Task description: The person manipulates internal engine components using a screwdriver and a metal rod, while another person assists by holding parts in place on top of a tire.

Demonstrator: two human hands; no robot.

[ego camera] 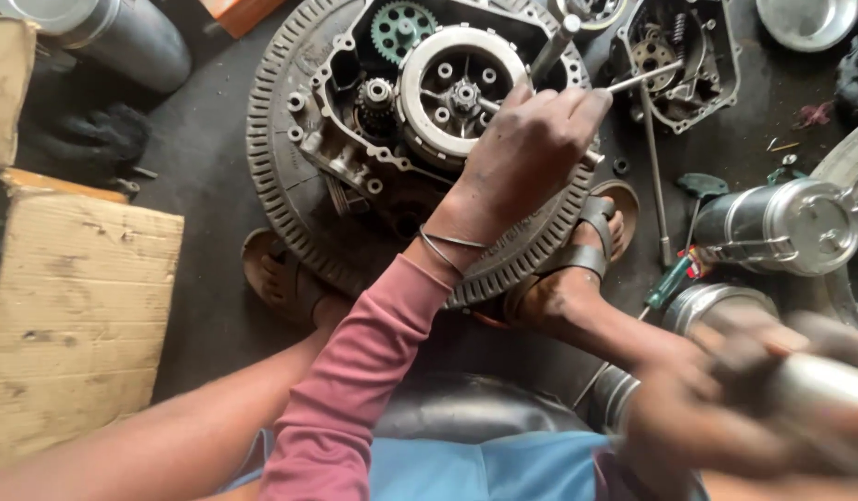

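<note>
An open engine case with a round silver clutch lies on a large toothed metal ring on the floor. My left hand, in a pink sleeve with thin bangles at the wrist, is closed on a metal rod tool whose tip meets the clutch's centre hub. My right hand is low at the right and blurred. It grips a shiny metal cylinder-shaped object. My sandalled right foot rests against the ring's near edge.
A cardboard box stands at the left and a grey cylinder at the top left. An engine cover, a long thin rod, a green-handled screwdriver and a silver cylindrical part lie at the right.
</note>
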